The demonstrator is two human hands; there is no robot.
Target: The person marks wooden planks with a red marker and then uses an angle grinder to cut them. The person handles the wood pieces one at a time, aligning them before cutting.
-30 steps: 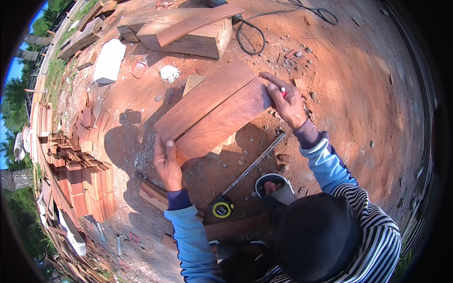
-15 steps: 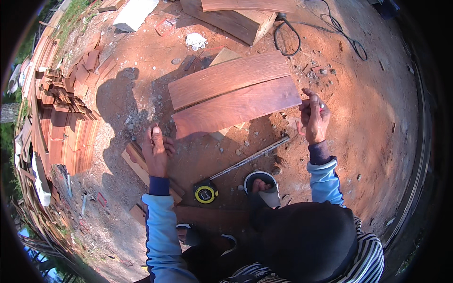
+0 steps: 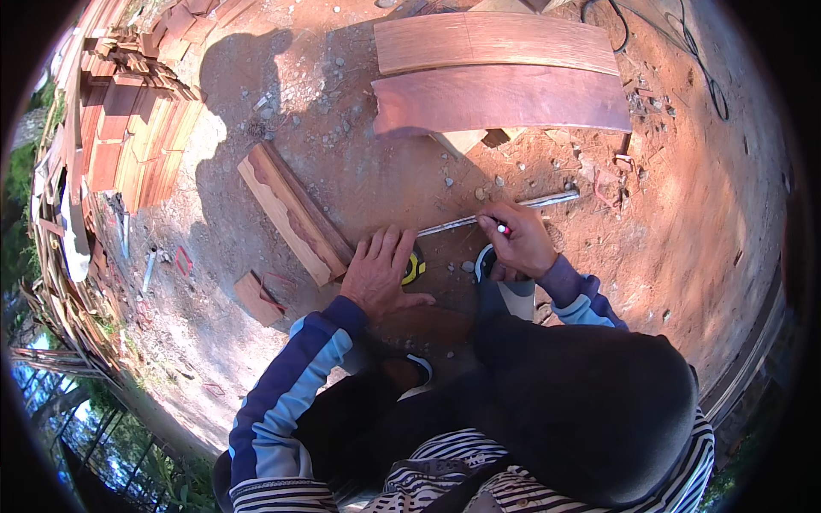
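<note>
Left hand [image 3: 376, 272], fingers splayed beside round yellow-black tape measure [image 3: 415, 268]; right hand [image 3: 524, 243] grips slim red pen [image 3: 504, 229]; bump could skew tape measure.

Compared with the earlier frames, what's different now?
Both hands have left the ends of the two boards and come back toward the body. The left hand, spread open, partly covers the tape measure; the right hand covers part of its blade. The camera view has shifted too. Unchanged: boards side by side, blade extended, red pen in the right hand.
</note>
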